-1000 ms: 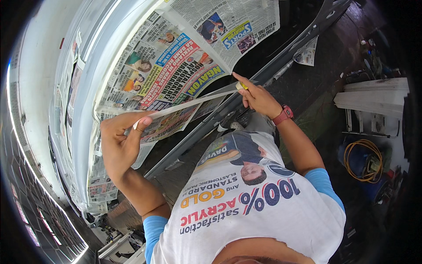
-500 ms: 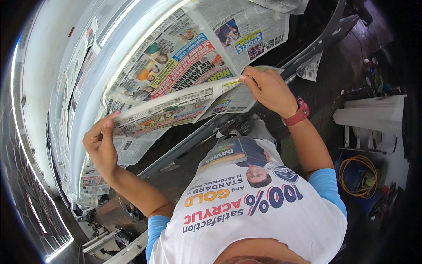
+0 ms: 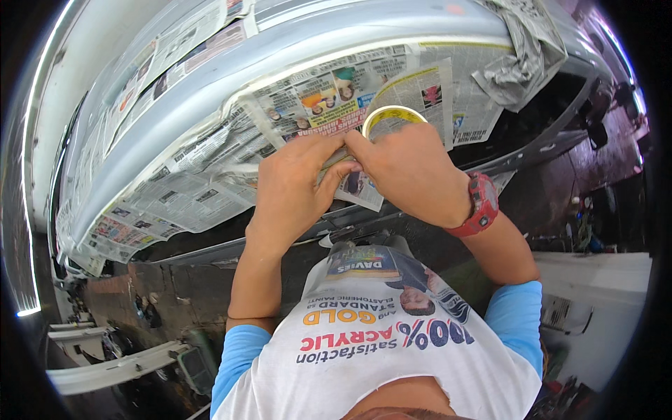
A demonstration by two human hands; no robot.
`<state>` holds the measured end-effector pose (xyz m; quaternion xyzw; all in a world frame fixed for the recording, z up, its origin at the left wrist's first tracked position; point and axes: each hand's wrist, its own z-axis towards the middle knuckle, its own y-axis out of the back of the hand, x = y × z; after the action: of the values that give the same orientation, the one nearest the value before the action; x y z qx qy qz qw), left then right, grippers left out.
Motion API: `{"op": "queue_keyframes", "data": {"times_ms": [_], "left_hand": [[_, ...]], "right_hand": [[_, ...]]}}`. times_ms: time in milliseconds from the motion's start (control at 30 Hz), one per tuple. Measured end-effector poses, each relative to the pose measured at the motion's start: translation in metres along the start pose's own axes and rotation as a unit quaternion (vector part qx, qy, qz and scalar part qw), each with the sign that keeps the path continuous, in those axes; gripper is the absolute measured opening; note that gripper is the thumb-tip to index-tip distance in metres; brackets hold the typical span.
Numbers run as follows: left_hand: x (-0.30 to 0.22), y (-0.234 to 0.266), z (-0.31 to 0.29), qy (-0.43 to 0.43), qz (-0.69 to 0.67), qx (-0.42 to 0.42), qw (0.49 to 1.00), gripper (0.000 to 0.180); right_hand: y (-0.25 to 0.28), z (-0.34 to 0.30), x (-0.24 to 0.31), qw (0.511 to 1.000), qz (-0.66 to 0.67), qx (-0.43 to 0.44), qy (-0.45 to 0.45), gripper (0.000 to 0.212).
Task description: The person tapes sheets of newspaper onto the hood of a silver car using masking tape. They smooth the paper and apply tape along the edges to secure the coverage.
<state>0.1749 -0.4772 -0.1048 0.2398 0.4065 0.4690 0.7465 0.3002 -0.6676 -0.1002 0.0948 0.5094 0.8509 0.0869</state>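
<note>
While both hands meet just below the tape roll (image 3: pixel 394 112) in the head view, the left hand (image 3: pixel 292 182), left of and below the roll, appears to pinch between thumb and forefinger the loose newspaper sheet (image 3: pixel 364 198) that hangs under it, and the right hand (image 3: pixel 418 168), directly beneath, curls its grip around the roll. Covering newspaper (image 3: pixel 308 80) lies behind the roll, with a grey body panel (image 3: pixel 378 24) above it. Judgement: sheet edge best held taut, roll angled clear to avoid creasing; fingers hide any tape-to-paper contact.
</note>
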Motion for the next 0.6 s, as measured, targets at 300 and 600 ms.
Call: {"op": "queue_keyframes", "data": {"times_ms": [300, 600], "left_hand": [[0.029, 0.027, -0.023, 0.043, 0.018, -0.005, 0.999, 0.01], [0.019, 0.05, -0.018, -0.005, 0.026, 0.033, 0.999, 0.014]], "right_hand": [[0.001, -0.031, -0.077, 0.992, 0.016, 0.106, -0.064, 0.067], [-0.002, -0.021, -0.094, 0.971, 0.166, 0.131, -0.111, 0.037]]}}
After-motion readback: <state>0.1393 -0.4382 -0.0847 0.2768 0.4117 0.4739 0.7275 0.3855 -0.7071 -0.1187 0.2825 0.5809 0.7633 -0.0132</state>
